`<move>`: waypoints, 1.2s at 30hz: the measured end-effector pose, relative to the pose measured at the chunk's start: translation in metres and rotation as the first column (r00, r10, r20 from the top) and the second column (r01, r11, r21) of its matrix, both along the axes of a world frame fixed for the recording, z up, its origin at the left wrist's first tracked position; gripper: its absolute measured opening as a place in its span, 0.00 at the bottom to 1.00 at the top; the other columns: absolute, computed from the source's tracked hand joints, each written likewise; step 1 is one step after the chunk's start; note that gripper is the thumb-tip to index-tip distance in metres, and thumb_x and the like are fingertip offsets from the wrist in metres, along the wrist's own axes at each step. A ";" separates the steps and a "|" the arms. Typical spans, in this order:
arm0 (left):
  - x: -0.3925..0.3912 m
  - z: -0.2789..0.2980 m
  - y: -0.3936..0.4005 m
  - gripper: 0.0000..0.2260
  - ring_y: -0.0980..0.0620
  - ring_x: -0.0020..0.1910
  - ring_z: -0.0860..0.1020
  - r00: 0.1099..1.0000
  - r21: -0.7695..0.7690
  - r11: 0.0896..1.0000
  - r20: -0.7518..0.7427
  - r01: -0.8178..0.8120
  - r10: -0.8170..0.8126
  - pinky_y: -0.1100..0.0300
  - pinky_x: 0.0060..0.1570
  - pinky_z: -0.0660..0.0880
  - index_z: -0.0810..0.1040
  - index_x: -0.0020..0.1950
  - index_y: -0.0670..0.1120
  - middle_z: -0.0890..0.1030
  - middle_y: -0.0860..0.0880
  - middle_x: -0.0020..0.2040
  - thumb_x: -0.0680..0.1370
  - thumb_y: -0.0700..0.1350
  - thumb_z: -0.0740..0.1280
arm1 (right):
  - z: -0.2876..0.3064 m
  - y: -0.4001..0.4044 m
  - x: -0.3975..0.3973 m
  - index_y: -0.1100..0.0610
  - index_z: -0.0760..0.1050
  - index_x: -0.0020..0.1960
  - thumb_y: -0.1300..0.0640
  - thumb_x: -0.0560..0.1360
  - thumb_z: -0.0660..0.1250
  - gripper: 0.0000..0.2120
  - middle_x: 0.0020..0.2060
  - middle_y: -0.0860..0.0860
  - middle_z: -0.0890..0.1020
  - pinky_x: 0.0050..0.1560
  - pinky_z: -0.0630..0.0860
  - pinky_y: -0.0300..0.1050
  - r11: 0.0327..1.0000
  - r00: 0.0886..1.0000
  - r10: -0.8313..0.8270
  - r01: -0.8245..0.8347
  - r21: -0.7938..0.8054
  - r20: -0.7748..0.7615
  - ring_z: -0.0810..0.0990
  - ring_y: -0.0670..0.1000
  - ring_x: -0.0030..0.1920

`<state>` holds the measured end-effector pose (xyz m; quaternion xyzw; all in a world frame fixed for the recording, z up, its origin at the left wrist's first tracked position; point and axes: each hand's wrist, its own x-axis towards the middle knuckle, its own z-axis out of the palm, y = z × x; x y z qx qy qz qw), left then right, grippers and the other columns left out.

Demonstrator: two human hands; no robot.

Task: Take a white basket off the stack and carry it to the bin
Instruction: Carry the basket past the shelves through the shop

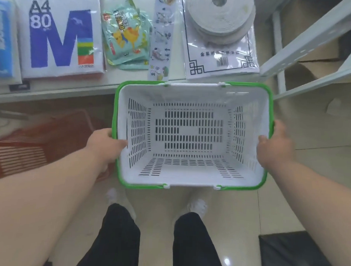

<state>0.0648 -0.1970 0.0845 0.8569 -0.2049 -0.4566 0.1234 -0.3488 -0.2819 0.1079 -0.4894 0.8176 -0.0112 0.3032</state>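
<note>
Now, going from the left, one red basket (29,146) is lying on the floor, blurred. Next, the left hand (104,143) is gripping the left short side of the one white basket (190,133), its thumb closing over the green rim. The basket is hanging empty and level between both hands, above the floor and just before the shelf (51,91); its long axis is running left to right. The right hand (274,147) is clamping the opposite short side. Both hands are equally near. No bin is showing, so the carrying seems unfinished.

Glossy beige tiled floor (247,216) beneath a white shelf (51,91).
</note>
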 end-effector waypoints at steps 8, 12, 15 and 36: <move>0.007 -0.057 0.007 0.06 0.43 0.45 0.86 0.990 0.065 0.991 0.080 0.114 -0.119 0.47 0.52 0.84 0.84 0.44 0.50 0.87 0.46 0.45 0.74 0.38 0.73 | -0.063 0.016 0.010 0.55 0.61 0.72 0.60 0.82 0.59 0.20 0.49 0.56 0.73 0.47 0.68 0.49 0.995 0.998 -0.021 0.026 0.095 -0.054 0.72 0.59 0.47; 0.017 -0.078 0.017 0.06 0.39 0.46 0.86 0.971 0.152 0.966 0.081 0.209 -0.223 0.44 0.52 0.84 0.87 0.49 0.45 0.88 0.43 0.47 0.73 0.39 0.73 | -0.079 0.029 0.012 0.55 0.64 0.68 0.60 0.82 0.60 0.15 0.48 0.56 0.74 0.46 0.68 0.48 0.987 0.998 0.002 0.009 0.162 -0.065 0.73 0.58 0.46; 0.017 -0.091 0.028 0.06 0.39 0.46 0.85 0.970 0.205 0.955 0.067 0.216 -0.234 0.45 0.51 0.84 0.87 0.50 0.45 0.87 0.43 0.46 0.74 0.40 0.73 | -0.089 0.036 0.014 0.56 0.66 0.64 0.60 0.81 0.60 0.12 0.47 0.56 0.74 0.45 0.69 0.48 0.976 0.996 0.026 -0.008 0.217 -0.083 0.73 0.59 0.45; 0.000 -0.141 0.048 0.23 0.41 0.57 0.81 0.971 0.258 0.937 -0.005 0.234 -0.241 0.53 0.60 0.77 0.79 0.69 0.45 0.81 0.47 0.58 0.78 0.55 0.75 | -0.143 0.062 0.025 0.57 0.68 0.61 0.56 0.77 0.65 0.14 0.48 0.55 0.75 0.47 0.76 0.50 0.952 0.989 0.007 0.039 0.304 -0.148 0.75 0.59 0.46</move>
